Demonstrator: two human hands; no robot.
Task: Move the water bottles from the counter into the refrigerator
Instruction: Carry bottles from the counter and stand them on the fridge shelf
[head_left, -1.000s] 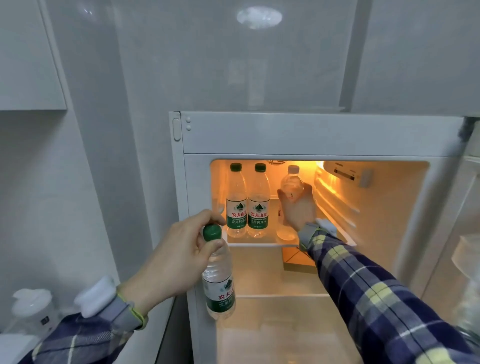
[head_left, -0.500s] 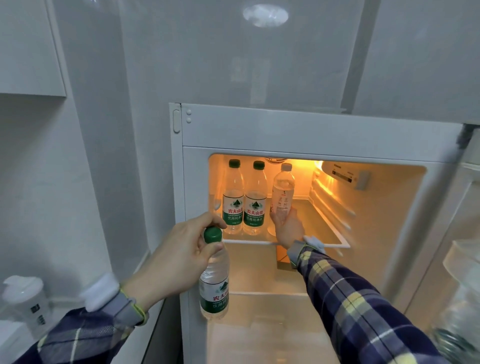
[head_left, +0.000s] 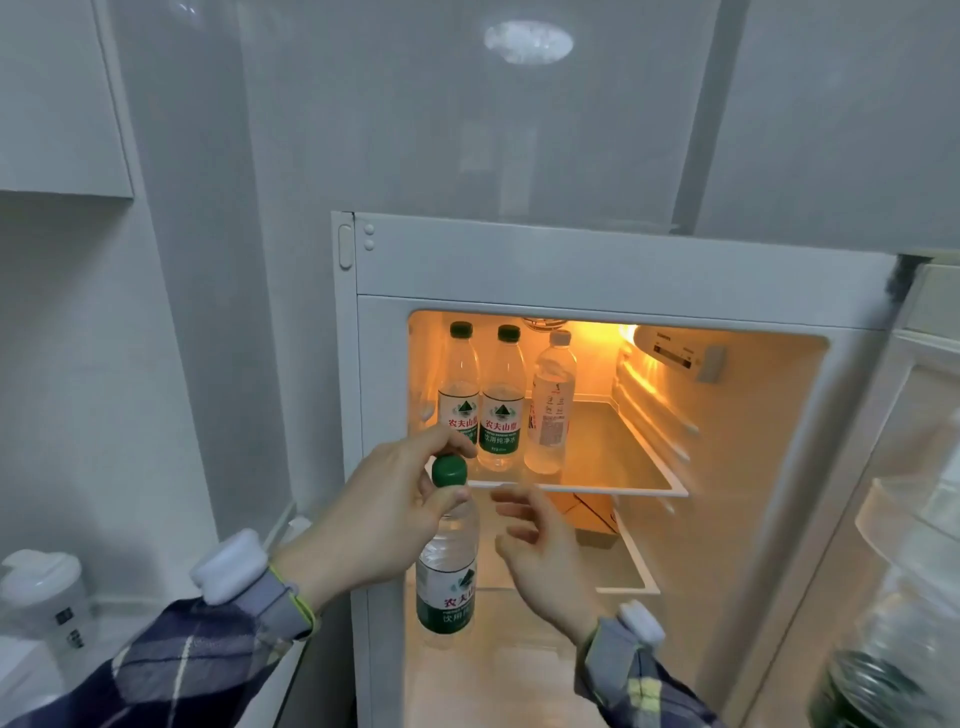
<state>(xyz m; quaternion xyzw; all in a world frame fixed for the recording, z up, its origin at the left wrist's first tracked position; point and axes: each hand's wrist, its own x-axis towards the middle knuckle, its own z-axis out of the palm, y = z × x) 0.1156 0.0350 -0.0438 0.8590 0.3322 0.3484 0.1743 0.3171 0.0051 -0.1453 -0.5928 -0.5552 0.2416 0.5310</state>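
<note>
Grey-walled kitchen, open refrigerator (head_left: 597, 270) lit at centre frame, three water bottles (head_left: 501, 400) upright on top shelf (head_left: 613, 467), left hand (head_left: 384, 514) grip clamped on neck of green-capped bottle (head_left: 448, 561) at lower centre, right hand (head_left: 545, 556) beside it, fingers apart, holding nothing

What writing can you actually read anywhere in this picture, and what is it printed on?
"农夫山泉" in red on the label of the bottle in the left hand; the white line below is partly hidden.
"农夫山泉" on the left shelf bottle, partly hidden by fingers.
"农夫山泉" and "饮用纯净水" on the middle shelf bottle.
White-capped bottle: print too small.
Fridge control panel: too blurred.
White jug: marks unreadable.
</note>
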